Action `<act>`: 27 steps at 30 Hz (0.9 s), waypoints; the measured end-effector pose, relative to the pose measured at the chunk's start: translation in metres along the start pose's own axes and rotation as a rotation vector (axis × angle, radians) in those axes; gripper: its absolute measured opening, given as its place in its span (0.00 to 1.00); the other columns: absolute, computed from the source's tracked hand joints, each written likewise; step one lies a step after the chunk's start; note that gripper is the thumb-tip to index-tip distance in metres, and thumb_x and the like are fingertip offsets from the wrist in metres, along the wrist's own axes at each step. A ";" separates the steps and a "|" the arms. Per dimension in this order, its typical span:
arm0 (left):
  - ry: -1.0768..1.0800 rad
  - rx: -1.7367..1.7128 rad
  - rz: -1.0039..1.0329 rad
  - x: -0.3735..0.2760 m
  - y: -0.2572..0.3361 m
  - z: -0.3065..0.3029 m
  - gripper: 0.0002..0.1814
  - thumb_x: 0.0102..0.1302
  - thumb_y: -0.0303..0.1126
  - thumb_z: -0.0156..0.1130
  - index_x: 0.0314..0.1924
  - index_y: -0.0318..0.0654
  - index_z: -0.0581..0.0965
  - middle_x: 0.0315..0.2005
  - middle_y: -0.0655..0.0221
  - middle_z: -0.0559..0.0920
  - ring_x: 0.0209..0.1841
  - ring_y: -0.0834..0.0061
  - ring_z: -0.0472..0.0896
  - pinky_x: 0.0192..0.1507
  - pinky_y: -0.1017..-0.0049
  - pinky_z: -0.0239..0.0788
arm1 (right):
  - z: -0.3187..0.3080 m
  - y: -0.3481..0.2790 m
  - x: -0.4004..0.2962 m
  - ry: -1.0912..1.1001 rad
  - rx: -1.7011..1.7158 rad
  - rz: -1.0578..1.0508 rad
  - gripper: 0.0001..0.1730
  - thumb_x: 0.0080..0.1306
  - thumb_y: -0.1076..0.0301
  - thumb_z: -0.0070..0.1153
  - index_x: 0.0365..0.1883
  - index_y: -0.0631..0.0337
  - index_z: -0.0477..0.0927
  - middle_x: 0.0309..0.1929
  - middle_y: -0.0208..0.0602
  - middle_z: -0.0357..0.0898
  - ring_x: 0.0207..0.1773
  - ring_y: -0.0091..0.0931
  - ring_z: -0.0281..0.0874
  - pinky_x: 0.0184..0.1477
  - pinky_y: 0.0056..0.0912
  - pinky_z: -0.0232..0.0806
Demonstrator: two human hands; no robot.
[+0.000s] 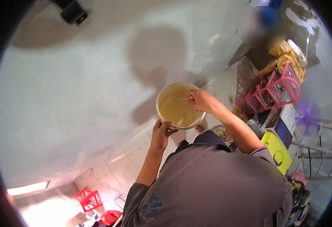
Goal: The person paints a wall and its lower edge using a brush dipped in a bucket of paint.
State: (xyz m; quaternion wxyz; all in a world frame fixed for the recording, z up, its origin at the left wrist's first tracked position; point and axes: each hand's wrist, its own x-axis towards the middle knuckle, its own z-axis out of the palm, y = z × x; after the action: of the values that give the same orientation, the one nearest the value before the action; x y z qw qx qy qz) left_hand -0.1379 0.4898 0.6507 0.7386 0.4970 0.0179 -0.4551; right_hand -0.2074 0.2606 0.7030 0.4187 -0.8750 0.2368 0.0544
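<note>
A round bucket point(171, 93) with a yellowish inside is held up in front of my body, beside a pale wall point(69, 93). My left hand point(162, 133) grips the bucket's near left rim, thumb over the edge and fingers beneath it. Over the right side of the opening, my right hand point(201, 100) is closed around a small tool with a red-orange part showing. A pale flat end of the tool point(183, 101) reaches into the bucket; its exact kind I cannot tell. At the bottom of the bucket is a yellowish layer, perhaps liquid.
Pink plastic baskets point(274, 88) with bags stand at the right, above a yellow-green box point(276, 151). A purple fan point(307, 117) and a metal rack point(316, 150) are farther right. Light floor tiles point(123, 161) run along the wall, with a red plastic stool point(88, 199) at the lower left.
</note>
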 end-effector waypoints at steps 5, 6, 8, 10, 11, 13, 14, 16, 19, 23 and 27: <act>0.070 0.018 0.084 -0.009 0.002 -0.002 0.17 0.62 0.30 0.60 0.49 0.32 0.71 0.39 0.63 0.80 0.38 0.72 0.80 0.43 0.67 0.77 | 0.032 -0.002 0.042 0.007 -0.202 -0.182 0.14 0.59 0.64 0.52 0.32 0.68 0.79 0.31 0.57 0.80 0.37 0.47 0.80 0.42 0.48 0.71; 0.086 0.017 0.098 -0.011 0.001 -0.006 0.18 0.62 0.30 0.60 0.50 0.31 0.71 0.39 0.62 0.79 0.39 0.71 0.80 0.43 0.65 0.77 | 0.036 -0.005 0.049 -0.015 -0.229 -0.195 0.15 0.59 0.63 0.52 0.32 0.68 0.79 0.32 0.57 0.80 0.37 0.47 0.80 0.42 0.48 0.70; 0.112 -0.005 0.107 -0.014 0.000 -0.007 0.17 0.61 0.31 0.60 0.49 0.32 0.71 0.36 0.64 0.79 0.37 0.72 0.80 0.43 0.65 0.77 | 0.041 -0.010 0.060 -0.071 -0.251 -0.216 0.16 0.59 0.60 0.54 0.32 0.68 0.80 0.32 0.57 0.80 0.38 0.47 0.80 0.43 0.48 0.70; 0.152 -0.029 0.122 -0.014 -0.005 -0.008 0.17 0.60 0.31 0.61 0.47 0.34 0.71 0.35 0.65 0.79 0.37 0.73 0.79 0.43 0.66 0.77 | 0.048 -0.007 0.070 -0.071 -0.276 -0.311 0.18 0.60 0.58 0.56 0.32 0.68 0.80 0.32 0.57 0.80 0.38 0.47 0.79 0.43 0.48 0.70; 0.167 -0.043 0.129 -0.013 -0.008 -0.007 0.16 0.60 0.31 0.61 0.47 0.34 0.71 0.35 0.66 0.78 0.37 0.74 0.79 0.43 0.66 0.77 | 0.052 -0.005 0.075 -0.068 -0.289 -0.356 0.19 0.60 0.57 0.56 0.31 0.68 0.80 0.32 0.57 0.80 0.38 0.47 0.79 0.43 0.48 0.70; 0.211 -0.082 0.154 -0.017 -0.010 -0.004 0.15 0.60 0.31 0.61 0.46 0.35 0.72 0.35 0.66 0.78 0.36 0.75 0.79 0.43 0.66 0.76 | 0.056 -0.015 0.079 -0.064 -0.288 -0.402 0.21 0.61 0.53 0.57 0.30 0.67 0.80 0.31 0.56 0.80 0.36 0.47 0.79 0.42 0.48 0.69; 0.224 -0.098 0.161 -0.019 -0.010 -0.001 0.15 0.60 0.31 0.61 0.45 0.35 0.72 0.34 0.66 0.78 0.36 0.75 0.79 0.43 0.66 0.76 | 0.059 -0.013 0.085 -0.074 -0.284 -0.404 0.21 0.61 0.53 0.57 0.30 0.67 0.79 0.30 0.56 0.80 0.36 0.47 0.78 0.41 0.48 0.69; 0.276 -0.091 0.146 -0.024 -0.009 0.001 0.14 0.61 0.31 0.60 0.46 0.35 0.73 0.35 0.66 0.78 0.36 0.75 0.78 0.43 0.67 0.76 | 0.064 -0.021 0.088 -0.067 -0.310 -0.465 0.22 0.61 0.53 0.58 0.30 0.67 0.78 0.30 0.55 0.79 0.36 0.48 0.78 0.41 0.48 0.68; 0.295 -0.107 0.142 -0.025 -0.014 0.001 0.14 0.62 0.31 0.60 0.46 0.35 0.73 0.38 0.66 0.78 0.36 0.75 0.78 0.42 0.67 0.76 | 0.069 -0.021 0.096 -0.097 -0.291 -0.531 0.18 0.61 0.57 0.58 0.30 0.68 0.78 0.30 0.55 0.79 0.37 0.48 0.78 0.41 0.47 0.68; 0.376 -0.140 0.215 -0.025 -0.021 0.009 0.15 0.62 0.37 0.64 0.44 0.37 0.74 0.33 0.70 0.76 0.31 0.78 0.77 0.34 0.74 0.72 | 0.066 -0.026 0.097 -0.136 -0.273 -0.655 0.14 0.59 0.64 0.59 0.29 0.69 0.77 0.29 0.56 0.78 0.35 0.50 0.77 0.38 0.46 0.67; 0.397 -0.132 0.255 -0.025 -0.027 0.008 0.16 0.64 0.40 0.63 0.46 0.38 0.74 0.38 0.71 0.77 0.36 0.79 0.76 0.34 0.74 0.71 | 0.070 -0.030 0.104 -0.126 -0.221 -0.707 0.09 0.55 0.69 0.59 0.27 0.68 0.77 0.27 0.54 0.76 0.32 0.48 0.76 0.35 0.45 0.66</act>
State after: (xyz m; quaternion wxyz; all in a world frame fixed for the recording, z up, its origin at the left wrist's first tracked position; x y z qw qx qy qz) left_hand -0.1745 0.4980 0.6475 0.8029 0.5257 0.1295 -0.2492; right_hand -0.0947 0.2918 0.6488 0.3283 -0.9376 -0.1135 -0.0144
